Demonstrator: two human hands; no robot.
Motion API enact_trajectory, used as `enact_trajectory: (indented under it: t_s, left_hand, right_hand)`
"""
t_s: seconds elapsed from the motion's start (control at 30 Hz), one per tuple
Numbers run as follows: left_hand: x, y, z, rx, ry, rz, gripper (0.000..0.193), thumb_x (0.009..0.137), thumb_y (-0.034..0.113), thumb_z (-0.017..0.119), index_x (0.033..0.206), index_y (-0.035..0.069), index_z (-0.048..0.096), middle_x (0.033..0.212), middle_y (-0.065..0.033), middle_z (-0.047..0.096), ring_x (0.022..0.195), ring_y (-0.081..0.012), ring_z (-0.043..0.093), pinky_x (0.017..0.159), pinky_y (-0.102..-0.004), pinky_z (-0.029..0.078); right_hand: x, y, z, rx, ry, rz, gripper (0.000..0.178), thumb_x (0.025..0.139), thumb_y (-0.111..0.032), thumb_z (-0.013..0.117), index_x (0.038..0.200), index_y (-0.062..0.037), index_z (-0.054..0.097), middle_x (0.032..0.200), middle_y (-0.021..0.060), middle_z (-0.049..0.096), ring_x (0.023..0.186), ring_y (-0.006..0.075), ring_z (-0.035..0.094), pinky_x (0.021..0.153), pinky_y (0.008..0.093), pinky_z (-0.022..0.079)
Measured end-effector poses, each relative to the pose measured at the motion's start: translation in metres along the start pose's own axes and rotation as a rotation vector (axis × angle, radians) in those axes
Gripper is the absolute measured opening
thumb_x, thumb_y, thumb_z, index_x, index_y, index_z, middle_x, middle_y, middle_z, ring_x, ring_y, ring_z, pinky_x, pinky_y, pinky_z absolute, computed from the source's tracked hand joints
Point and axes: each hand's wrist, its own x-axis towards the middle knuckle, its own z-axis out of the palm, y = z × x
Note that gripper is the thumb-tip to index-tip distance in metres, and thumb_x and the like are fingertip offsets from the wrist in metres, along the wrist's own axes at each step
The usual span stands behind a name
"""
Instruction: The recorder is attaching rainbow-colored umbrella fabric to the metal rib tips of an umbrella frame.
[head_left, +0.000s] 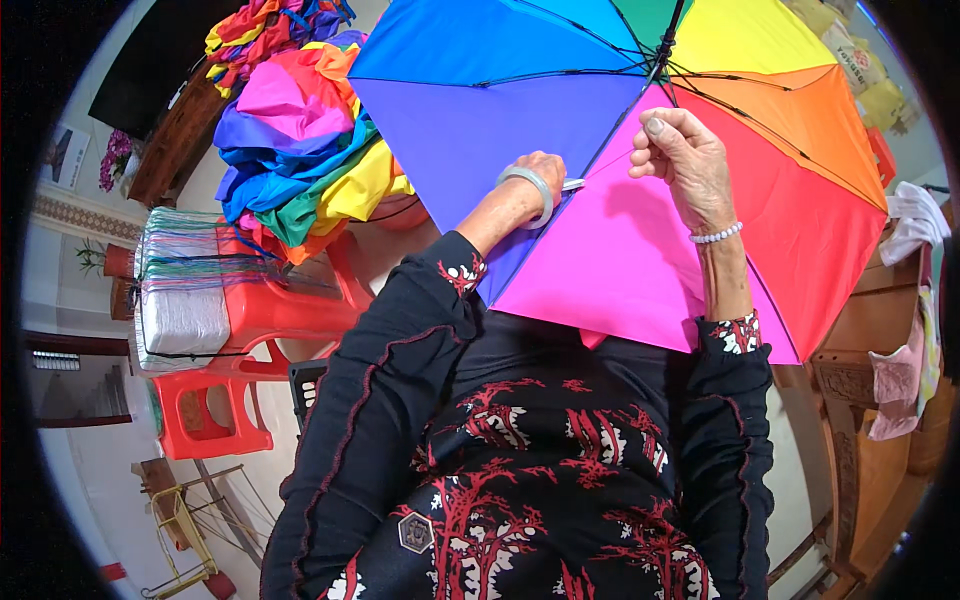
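Note:
An opened rainbow umbrella (430, 130) lies inside up before me, its black ribs and shaft showing. My left hand (535, 180), with a pale bangle at the wrist, is closed at the seam between the purple and pink panels. A small silvery piece (572, 185) juts from its right side; its kind is unclear. Raised over the pink panel, my right hand (685, 160) has thumb and forefinger pinched together. From its fingers a thin thread (612, 165) slants down toward the seam beside my left hand. Part of the left fingers is hidden.
Left of the umbrella, multicoloured folded canopies (300, 140) are heaped up. Below them, a red plastic stool (290, 310) stands beside a white bundle (185, 315) draped with coloured threads. A carved wooden chair (860, 400) with cloths (900, 370) is at the right.

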Motion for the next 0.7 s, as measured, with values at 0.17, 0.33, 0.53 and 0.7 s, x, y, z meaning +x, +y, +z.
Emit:
enact_trajectory:
  t_s: [0.17,0.33,0.53,0.7]
  left_hand:
    - [0.003,-0.015,0.011,-0.001,0.085,0.04,0.012,0.065,0.015,0.063,0.071,0.005,0.063,0.068,-0.017,0.061,0.068,-0.033,0.061,0.062,-0.042,0.048]
    - [-0.008,0.005,-0.023,-0.37,-0.231,0.051,0.019,0.065,0.023,0.067,0.069,0.005,0.063,0.061,-0.013,0.06,0.061,-0.0259,0.062,0.056,-0.0378,0.047]
    - [0.001,-0.041,-0.054,0.266,-0.239,0.221,0.024,0.063,0.031,0.067,0.07,0.008,0.066,0.07,-0.0149,0.063,0.067,-0.028,0.063,0.062,-0.0366,0.05]
    - [0.003,-0.058,-0.088,0.459,0.208,-0.071,0.024,0.069,0.029,0.063,0.073,0.006,0.066,0.074,-0.0181,0.063,0.073,-0.0294,0.063,0.065,-0.0385,0.05]
  right_hand:
    - [-0.007,-0.028,0.0,0.054,-0.004,-0.037,0.016,0.086,-0.012,0.053,0.094,0.0009,0.055,0.077,0.0071,0.058,0.065,0.0129,0.059,0.058,0.0245,0.052]
    - [-0.024,-0.106,-0.029,-0.033,0.198,-0.298,0.018,0.085,-0.011,0.054,0.096,0.0026,0.055,0.078,0.0083,0.059,0.066,0.0136,0.059,0.059,0.0251,0.052]
    - [-0.049,-0.162,-0.078,-0.581,0.402,-0.405,0.017,0.085,-0.01,0.052,0.093,0.0035,0.056,0.075,0.0063,0.057,0.067,0.0125,0.057,0.06,0.0243,0.049]
    - [-0.091,-0.145,-0.173,-1.497,0.641,-0.46,0.015,0.082,-0.012,0.052,0.089,0.0,0.058,0.073,0.0146,0.06,0.067,0.0225,0.06,0.06,0.0316,0.046]
